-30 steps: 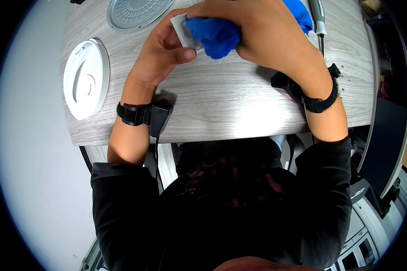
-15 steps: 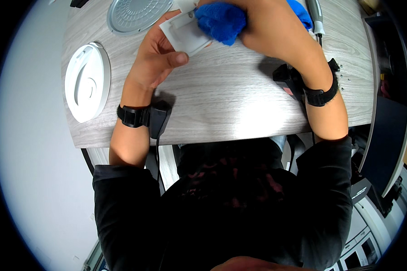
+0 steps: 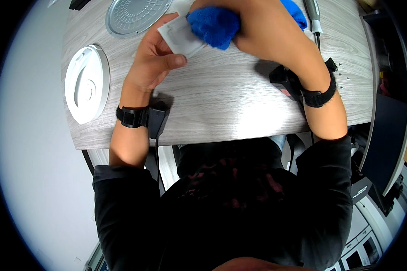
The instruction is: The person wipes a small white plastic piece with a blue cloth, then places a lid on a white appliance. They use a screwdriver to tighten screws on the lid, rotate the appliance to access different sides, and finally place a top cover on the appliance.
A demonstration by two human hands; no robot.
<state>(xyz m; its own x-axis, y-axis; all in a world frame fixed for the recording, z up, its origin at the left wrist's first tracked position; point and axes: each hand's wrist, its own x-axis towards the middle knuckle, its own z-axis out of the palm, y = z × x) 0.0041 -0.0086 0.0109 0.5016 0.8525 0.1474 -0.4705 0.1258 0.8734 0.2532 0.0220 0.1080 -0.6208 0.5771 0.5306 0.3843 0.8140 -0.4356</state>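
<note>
White plastic part (image 3: 180,37), above the wood-grain surface (image 3: 212,101), sits gripped in your half-curled left hand (image 3: 154,58); your right hand (image 3: 262,29) is clenched around a bunched blue cloth (image 3: 215,27) overlapping the part; grey disc (image 3: 138,16) and white cover (image 3: 88,83) lie left; grey-handled tool (image 3: 313,16), right; pale wall (image 3: 31,135), far left.

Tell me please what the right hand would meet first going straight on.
Beyond the blue cloth it holds, the right hand would probably first meet the white plastic piece in the left hand, though depth is unclear.
</note>
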